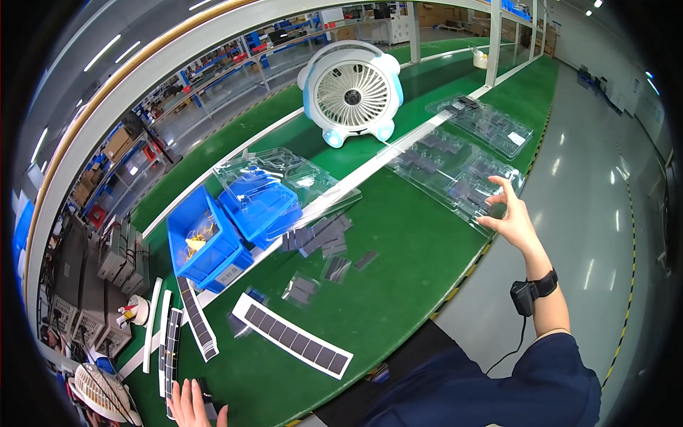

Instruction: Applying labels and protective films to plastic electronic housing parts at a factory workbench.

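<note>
My right hand (515, 222) is raised at the right over the near edge of a clear plastic tray (455, 174) holding dark flat pieces. Its thumb and fingers curve apart, with nothing visible between them. At the lower left, my left hand (191, 407) lies with fingers stretched out beside a dark strip (171, 349); a small black object (208, 398) shows between its thumb and fingers, and I cannot tell whether they touch. A white sheet with a row of dark rectangles (292, 336) lies on the green table. Loose dark pieces (324, 235) and small clear bags (301, 290) are scattered mid-table.
Two blue bins (206, 242) stand left of centre, one holding yellowish bits. Empty clear trays (284, 174) lean over the other. A white fan (352, 96) stands at the back. Another tray (491, 128) lies beyond my right hand. White strips (152, 324) lie at left.
</note>
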Demonstrator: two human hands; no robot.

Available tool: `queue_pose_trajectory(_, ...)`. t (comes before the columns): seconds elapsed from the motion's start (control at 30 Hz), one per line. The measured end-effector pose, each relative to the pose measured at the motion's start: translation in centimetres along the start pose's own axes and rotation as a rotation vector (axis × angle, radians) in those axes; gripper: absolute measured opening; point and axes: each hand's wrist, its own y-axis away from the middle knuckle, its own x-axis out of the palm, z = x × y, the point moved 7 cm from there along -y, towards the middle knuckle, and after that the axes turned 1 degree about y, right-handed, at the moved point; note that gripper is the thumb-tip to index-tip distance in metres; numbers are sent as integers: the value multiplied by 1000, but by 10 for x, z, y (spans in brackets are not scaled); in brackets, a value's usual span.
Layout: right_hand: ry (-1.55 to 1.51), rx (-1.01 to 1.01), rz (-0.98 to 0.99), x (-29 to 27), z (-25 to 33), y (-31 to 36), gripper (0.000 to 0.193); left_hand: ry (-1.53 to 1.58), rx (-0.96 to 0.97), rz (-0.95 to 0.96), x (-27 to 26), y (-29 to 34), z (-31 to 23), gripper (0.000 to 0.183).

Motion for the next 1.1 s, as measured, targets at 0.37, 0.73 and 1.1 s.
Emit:
queue_pose_trajectory(0.37,-277,-117,-122,-66,51,20,65,23,3,49,13,0,3,59)
queue_pose_trajectory(0.73,-401,-688,119,52,226,33,54,50,-7,19,20,-5,-14,62)
queue_pose_trajectory(1.1,-239,-333,175,195,233,-29,56,25,-105,22,19,48,20,54)
